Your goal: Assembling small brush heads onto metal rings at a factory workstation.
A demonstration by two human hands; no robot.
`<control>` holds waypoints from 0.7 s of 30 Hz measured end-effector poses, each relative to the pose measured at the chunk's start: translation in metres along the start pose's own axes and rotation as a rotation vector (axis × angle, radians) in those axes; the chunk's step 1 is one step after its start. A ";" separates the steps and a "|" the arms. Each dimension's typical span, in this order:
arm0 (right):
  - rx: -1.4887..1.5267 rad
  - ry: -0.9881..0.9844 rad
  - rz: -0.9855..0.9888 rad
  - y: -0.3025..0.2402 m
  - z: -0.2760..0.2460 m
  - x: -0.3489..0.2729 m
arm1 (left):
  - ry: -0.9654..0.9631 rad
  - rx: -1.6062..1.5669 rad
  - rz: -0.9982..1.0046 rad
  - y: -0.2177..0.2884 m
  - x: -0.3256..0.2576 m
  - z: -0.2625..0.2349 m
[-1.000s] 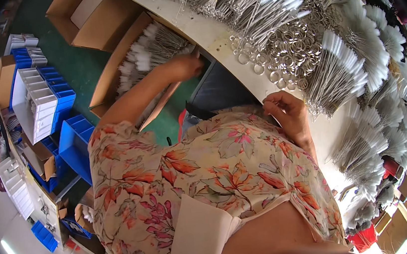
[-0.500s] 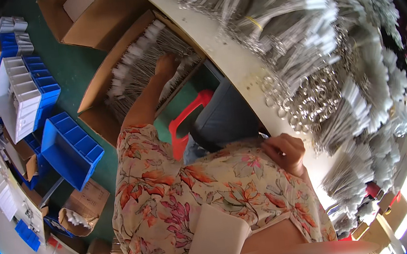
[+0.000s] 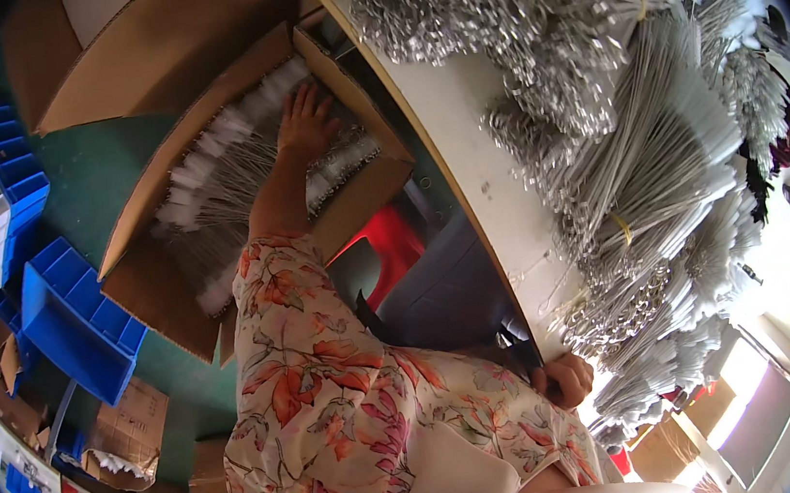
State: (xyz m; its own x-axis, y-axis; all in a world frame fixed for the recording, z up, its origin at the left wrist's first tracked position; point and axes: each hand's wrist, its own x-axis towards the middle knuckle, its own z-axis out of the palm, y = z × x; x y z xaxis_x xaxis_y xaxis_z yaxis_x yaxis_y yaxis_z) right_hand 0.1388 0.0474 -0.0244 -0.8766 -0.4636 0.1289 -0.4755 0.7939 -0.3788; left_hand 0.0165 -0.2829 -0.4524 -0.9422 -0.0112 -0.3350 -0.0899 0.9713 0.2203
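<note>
Blue bin: from where I stand, one blue plastic bin with compartments (image 3: 82,321) sits at the left, clear of both hands.
Box: one long, open-topped brown cardboard box (image 3: 162,297), its length slanting from lower left to upper right.
Brushes in the box: thin silvery wire brushes with white bristle tufts (image 3: 222,183), their long axes across the box, tufts toward its upper-left wall, stems toward its lower-right one; too many overlap to count.
Left hand: the one nearer these brushes, which lie directly beneath the left hand (image 3: 308,122), palm down, fingers spread; whether it has hold of any, I cannot tell.
Stool: one red plastic piece (image 3: 391,252), perhaps a stool, between box and table.
Table: one pale tabletop (image 3: 459,122).
Right hand: the right hand (image 3: 566,381), fingers curled, is at the table edge, well apart from the boxed brushes, which lie up and to its left; I cannot tell if it holds anything.
Heap: similar brushes piled on the table (image 3: 647,145), uncountable, with three yellow bands (image 3: 624,228) visible.
</note>
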 end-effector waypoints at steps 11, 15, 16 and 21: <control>0.043 0.004 -0.036 -0.014 0.012 0.007 | 0.448 -0.223 0.025 0.004 -0.024 -0.029; 0.046 -0.024 -0.064 -0.020 0.008 0.004 | 0.869 -0.728 -0.433 -0.007 -0.107 -0.042; -0.013 -0.033 -0.047 -0.017 0.008 0.003 | 0.813 -1.084 -0.749 -0.019 -0.128 -0.034; 0.018 -0.034 -0.044 -0.017 0.008 0.004 | 0.487 -1.992 -1.255 -0.088 -0.213 0.035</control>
State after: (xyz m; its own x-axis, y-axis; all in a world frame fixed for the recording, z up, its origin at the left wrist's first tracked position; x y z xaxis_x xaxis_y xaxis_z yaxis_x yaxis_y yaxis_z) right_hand 0.1438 0.0286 -0.0244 -0.8516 -0.5114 0.1152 -0.5123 0.7653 -0.3896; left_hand 0.2360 -0.3573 -0.4327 -0.1716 -0.4832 -0.8586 -0.2351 -0.8262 0.5120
